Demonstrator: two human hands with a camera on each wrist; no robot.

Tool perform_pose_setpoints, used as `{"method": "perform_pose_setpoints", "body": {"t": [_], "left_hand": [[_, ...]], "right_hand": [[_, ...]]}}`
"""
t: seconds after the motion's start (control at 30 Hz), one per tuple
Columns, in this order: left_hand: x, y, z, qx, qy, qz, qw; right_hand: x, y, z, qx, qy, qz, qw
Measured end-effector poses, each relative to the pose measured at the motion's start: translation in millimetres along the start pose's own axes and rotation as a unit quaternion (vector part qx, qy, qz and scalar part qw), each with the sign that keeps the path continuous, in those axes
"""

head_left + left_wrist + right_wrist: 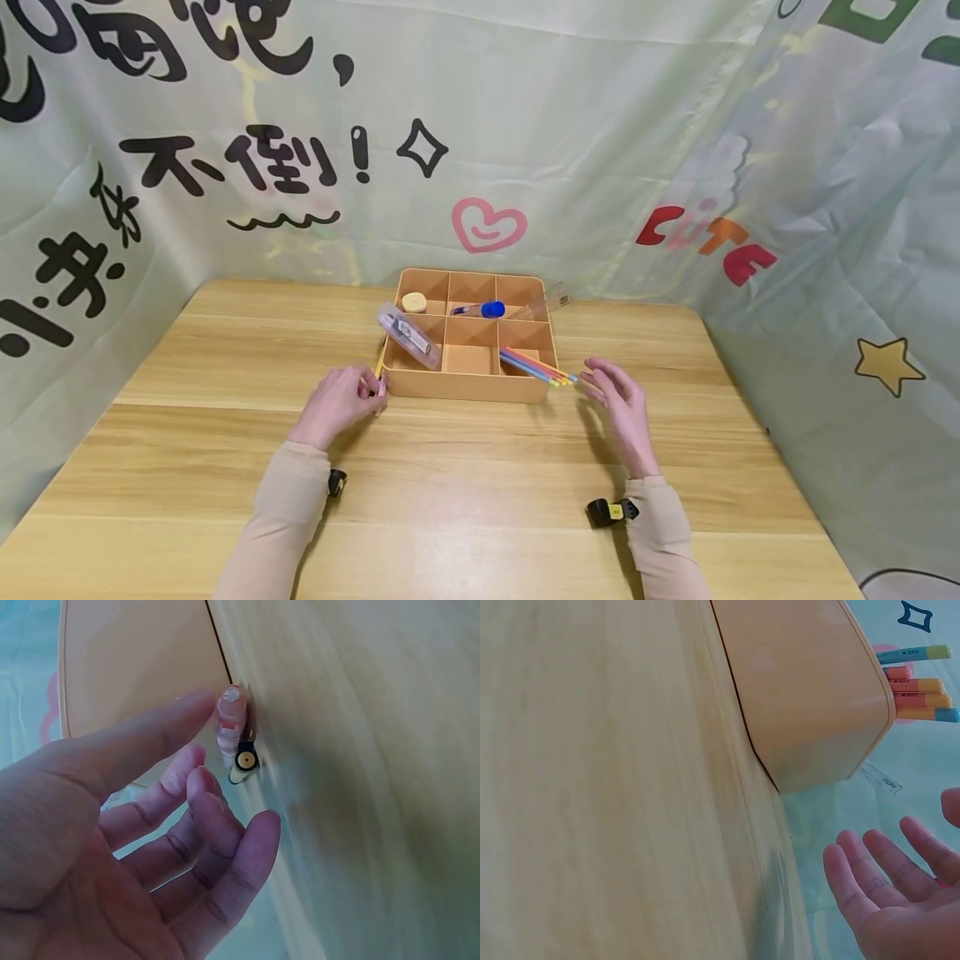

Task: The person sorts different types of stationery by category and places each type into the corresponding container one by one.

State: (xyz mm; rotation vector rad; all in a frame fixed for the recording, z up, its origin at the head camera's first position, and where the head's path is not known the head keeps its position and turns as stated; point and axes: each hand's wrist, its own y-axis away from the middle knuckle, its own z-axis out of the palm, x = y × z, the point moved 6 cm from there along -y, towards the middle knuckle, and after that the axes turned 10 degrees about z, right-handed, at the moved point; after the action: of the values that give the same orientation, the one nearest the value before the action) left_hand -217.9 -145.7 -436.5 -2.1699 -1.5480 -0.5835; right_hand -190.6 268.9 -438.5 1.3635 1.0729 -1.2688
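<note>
My left hand (337,406) is at the left side of an orange organizer box (465,386). Its thumb and loosely bent fingers are beside a pink pen-like stick (231,720) and a thin item with a black-and-gold end (246,759); no grip on either shows. To the right of the box, my right hand (622,408) is raised with its fingers spread and holds nothing. Several coloured highlighter-like pens (536,367) lean out of the front right compartment, close to its fingertips. A clear pen case (410,335) slants across the front left compartment.
In the back compartments are a round cream-coloured item (414,302), a blue-capped pen (491,309) and a clear ruler (557,297) sticking out to the right. The wooden table (465,483) ends at a printed cloth (600,167) behind and at the sides.
</note>
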Motion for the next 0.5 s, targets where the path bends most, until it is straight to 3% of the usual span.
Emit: {"method": "perform_pose_setpoints", "body": {"t": [0.2, 0.5], "left_hand": [[-1.6, 0.8, 0.5, -0.004, 0.003, -0.008, 1.0], [-6.0, 2.2, 1.4, -0.021, 0.023, -0.048, 0.9984]], "right_hand": [[-0.7, 1.1, 1.1, 0.0, -0.006, 0.001, 1.0], [-0.5, 1.0, 1.8, -0.007, 0.002, 0.014, 0.9999]]}}
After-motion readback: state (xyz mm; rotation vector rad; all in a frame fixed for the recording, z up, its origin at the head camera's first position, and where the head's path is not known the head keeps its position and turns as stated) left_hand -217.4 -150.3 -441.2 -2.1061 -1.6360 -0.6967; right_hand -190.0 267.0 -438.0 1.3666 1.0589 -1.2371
